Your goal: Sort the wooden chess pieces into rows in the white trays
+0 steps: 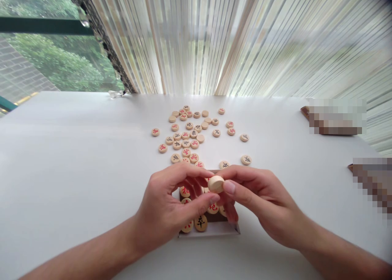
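Note:
Over a small open box (208, 229), a blank-faced wooden xiangqi piece (216, 184) is tilted up between both hands. My right hand (257, 194) pinches it from the right with thumb and fingers. From the left, my left hand (174, 194) closes on it, index fingertip at its upper edge and thumb just below. Larger round pieces with red or black characters lie in the box, among them a black-marked piece (201, 222) and a red-marked piece (212, 207). Fingers hide part of the box's inside.
Several smaller xiangqi pieces (185, 143) are scattered on the white table (76, 169) beyond the box, some face down. Two brown-edged objects, blurred out in part, lie at right: one farther (337, 130), one nearer (364, 178). A string curtain (190, 39) hangs behind the table.

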The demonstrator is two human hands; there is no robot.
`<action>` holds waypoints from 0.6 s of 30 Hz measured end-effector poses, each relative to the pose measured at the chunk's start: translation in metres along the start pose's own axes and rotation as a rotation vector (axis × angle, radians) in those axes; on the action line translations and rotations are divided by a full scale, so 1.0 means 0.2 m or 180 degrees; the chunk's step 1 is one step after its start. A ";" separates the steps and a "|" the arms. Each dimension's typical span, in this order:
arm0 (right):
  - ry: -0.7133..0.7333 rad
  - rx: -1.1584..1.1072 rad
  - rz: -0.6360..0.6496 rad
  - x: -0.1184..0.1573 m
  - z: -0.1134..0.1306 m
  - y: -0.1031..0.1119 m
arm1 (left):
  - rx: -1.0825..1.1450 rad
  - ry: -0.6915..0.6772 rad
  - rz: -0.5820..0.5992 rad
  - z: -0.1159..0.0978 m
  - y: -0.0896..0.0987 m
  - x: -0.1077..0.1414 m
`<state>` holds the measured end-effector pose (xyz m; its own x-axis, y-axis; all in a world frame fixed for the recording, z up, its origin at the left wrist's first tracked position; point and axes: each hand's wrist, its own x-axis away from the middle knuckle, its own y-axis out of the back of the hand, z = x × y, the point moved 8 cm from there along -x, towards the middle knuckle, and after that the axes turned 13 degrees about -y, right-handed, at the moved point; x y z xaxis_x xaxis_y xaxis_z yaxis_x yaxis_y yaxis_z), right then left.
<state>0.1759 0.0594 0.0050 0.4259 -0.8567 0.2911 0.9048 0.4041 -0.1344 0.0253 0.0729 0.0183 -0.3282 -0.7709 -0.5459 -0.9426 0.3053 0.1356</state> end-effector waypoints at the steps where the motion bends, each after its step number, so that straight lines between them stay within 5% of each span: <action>1: 0.0062 0.0027 -0.0020 0.00 0.01 0.00 | -0.0010 -0.0033 -0.0043 -0.01 0.01 0.00; 7: 0.0299 0.0385 -0.0221 0.01 0.03 0.01 | -0.0459 -0.0458 -0.0226 -0.07 0.05 -0.02; 18: 0.0583 0.1528 -0.0351 0.02 0.09 0.04 | -0.1079 -0.1210 0.0207 -0.16 0.01 -0.03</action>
<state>0.1844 0.0655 0.0219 0.3606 -0.9270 0.1030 0.8595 0.3732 0.3493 0.0237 0.0594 0.0486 -0.4004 -0.4793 -0.7810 -0.9088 0.0989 0.4052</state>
